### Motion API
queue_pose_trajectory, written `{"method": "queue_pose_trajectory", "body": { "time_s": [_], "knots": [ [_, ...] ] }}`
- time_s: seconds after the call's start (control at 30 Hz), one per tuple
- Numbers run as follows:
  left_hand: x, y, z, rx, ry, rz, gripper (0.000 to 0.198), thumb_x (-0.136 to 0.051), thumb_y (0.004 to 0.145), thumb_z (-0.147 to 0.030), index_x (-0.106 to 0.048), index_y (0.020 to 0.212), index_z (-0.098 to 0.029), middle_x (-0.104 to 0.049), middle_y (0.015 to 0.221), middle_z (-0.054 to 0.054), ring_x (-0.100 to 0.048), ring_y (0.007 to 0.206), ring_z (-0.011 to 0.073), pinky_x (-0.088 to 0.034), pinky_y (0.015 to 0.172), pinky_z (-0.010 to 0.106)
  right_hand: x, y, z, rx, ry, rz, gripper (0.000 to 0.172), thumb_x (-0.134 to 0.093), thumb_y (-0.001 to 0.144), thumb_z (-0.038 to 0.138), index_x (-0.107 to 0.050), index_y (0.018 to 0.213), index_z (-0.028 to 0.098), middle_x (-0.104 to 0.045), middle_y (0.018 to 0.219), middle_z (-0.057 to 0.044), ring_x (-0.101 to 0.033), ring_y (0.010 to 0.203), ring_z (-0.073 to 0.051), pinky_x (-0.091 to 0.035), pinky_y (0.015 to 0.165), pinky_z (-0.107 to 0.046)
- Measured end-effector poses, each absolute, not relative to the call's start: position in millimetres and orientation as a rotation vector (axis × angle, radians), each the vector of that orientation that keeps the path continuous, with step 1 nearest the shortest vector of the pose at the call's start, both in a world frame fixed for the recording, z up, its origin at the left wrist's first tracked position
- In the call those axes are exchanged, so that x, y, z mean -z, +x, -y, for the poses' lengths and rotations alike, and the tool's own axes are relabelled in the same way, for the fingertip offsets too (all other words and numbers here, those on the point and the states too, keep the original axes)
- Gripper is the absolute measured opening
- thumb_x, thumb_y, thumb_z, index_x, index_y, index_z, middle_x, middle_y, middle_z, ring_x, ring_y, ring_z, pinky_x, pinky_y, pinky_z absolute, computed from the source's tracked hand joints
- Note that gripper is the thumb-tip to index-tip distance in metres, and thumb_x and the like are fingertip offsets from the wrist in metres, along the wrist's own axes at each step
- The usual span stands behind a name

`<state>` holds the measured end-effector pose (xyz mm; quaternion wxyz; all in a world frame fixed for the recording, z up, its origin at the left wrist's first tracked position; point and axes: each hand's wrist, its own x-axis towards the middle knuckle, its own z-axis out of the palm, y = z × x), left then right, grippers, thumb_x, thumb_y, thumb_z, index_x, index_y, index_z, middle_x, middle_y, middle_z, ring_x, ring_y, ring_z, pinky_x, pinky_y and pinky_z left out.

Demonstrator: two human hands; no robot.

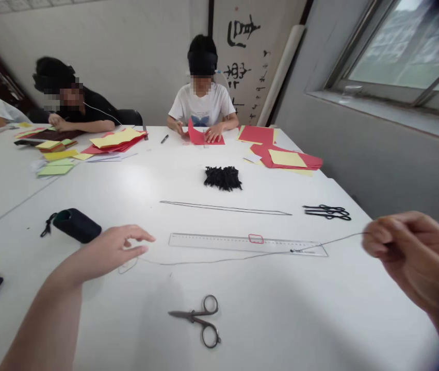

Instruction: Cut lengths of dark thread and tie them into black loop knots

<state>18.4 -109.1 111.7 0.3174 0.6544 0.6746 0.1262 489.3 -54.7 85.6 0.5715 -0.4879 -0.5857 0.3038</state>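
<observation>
A thin dark cord (219, 260) runs across the white table, its right end pinched in my raised right hand (405, 242). Near the cord's looped left end, my left hand (116, 247) hovers with thumb and fingers apart, holding nothing. Behind the cord lies a clear ruler (211, 241) with a red outline mark on it; the cord crosses over its right part, where a small dark knot shows. Open-bladed or not I cannot tell, metal scissors (194, 317) rest nearer to me, pointing left.
Beyond the ruler lie a long cord loop (223, 207), a bundle of black cords (223, 178) and several folded black cords (327, 212). A black pouch (77, 224) lies left. Across the table (157, 165), people handle red paper (204, 135) and other sheets.
</observation>
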Motion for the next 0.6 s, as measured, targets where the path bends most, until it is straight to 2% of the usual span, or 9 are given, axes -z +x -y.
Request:
{"method": "queue_pose_trajectory", "body": {
  "time_s": [0.1,0.23,0.27,0.4,0.5,0.6],
  "knots": [
    [-136.3,55.9,105.0,-0.565,1.883,-1.692,0.024,-0.062,0.078,-0.043,-0.074,0.096,-0.030,-0.067,0.112,0.003,-0.058,0.106,0.0243,-0.048,0.075,0.026,-105.7,447.0,65.3,-0.907,-1.017,1.582,0.026,-0.061,0.083,0.045,-0.048,0.075,0.024,-0.050,0.058,0.001,-0.047,0.049,-0.013,-0.037,0.046,-0.029],
    [-149.3,137.5,93.8,-0.669,1.858,-1.206,0.033,-0.071,0.072,-0.040,-0.073,0.102,-0.026,-0.070,0.108,0.004,-0.061,0.104,0.0252,-0.046,0.089,0.034,-129.9,393.2,73.8,-1.124,-0.845,1.819,0.025,-0.049,0.092,0.042,-0.045,0.079,0.021,-0.055,0.061,0.002,-0.051,0.053,-0.011,-0.043,0.052,-0.027],
    [-147.7,155.3,91.0,-0.679,1.801,-1.110,0.036,-0.072,0.072,-0.040,-0.072,0.105,-0.025,-0.070,0.109,0.004,-0.062,0.103,0.0251,-0.047,0.089,0.034,-133.8,383.8,74.6,-1.165,-0.822,1.837,0.024,-0.048,0.093,0.041,-0.045,0.079,0.021,-0.056,0.064,0.001,-0.052,0.054,-0.011,-0.044,0.053,-0.026],
    [-131.4,191.8,78.9,-0.762,1.580,-0.886,0.020,-0.066,0.077,-0.033,-0.076,0.087,-0.019,-0.074,0.089,0.006,-0.066,0.090,0.0233,-0.050,0.084,0.035,-138.0,370.9,71.8,-1.228,-0.819,1.814,0.024,-0.047,0.093,0.040,-0.044,0.078,0.021,-0.055,0.066,0.001,-0.052,0.055,-0.010,-0.045,0.052,-0.025],
    [-118.8,186.8,69.0,-0.727,1.453,-0.941,0.023,-0.072,0.072,-0.037,-0.076,0.082,-0.017,-0.074,0.080,0.008,-0.068,0.082,0.0221,-0.052,0.078,0.035,-131.0,385.2,63.8,-1.185,-0.856,1.727,0.026,-0.050,0.092,0.041,-0.044,0.078,0.021,-0.053,0.063,0.002,-0.050,0.052,-0.009,-0.044,0.048,-0.024],
    [-109.6,170.5,60.1,-0.546,1.409,-0.995,0.027,-0.071,0.072,-0.042,-0.076,0.084,-0.018,-0.074,0.081,0.008,-0.068,0.080,0.0192,-0.052,0.076,0.031,-118.4,411.7,53.5,-1.121,-0.914,1.622,0.027,-0.054,0.089,0.042,-0.044,0.077,0.020,-0.051,0.062,0.004,-0.048,0.050,-0.008,-0.040,0.046,-0.023]
  ]
}}
